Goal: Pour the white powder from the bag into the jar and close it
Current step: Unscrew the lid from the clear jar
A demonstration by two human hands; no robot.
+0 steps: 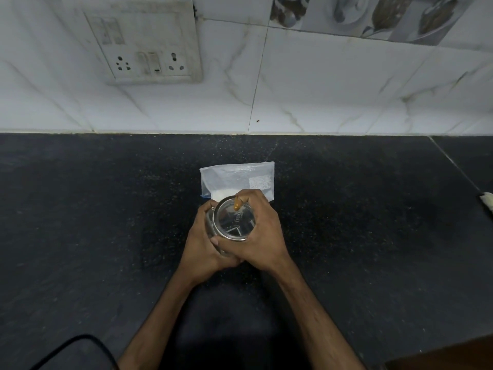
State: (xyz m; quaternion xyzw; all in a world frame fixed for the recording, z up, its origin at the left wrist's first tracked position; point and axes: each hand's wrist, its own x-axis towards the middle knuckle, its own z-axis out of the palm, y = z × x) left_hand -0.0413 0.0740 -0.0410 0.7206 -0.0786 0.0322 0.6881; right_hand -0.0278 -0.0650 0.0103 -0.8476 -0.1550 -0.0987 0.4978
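Jar [211, 223] clamped in my left grip [202, 245] — my right grip [262, 236] curls round its metal-rimmed lid [234, 222]; bag [237, 177] with white powder lies just behind, on the dark worktop [106, 209].

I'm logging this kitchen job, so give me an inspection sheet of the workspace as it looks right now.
Surface: dark speckled counter, faint pale specks.
Job's things: bag lies flat behind the jar, white powder inside it; lid on the jar, orange piece at its far edge.
Clutter: pale object at the right edge, cut off.
Hands: left hand grips the jar body; right hand grips the lid.
Cables: black cable, lower left.
Surroundings: marbled wall tiles, socket panel.
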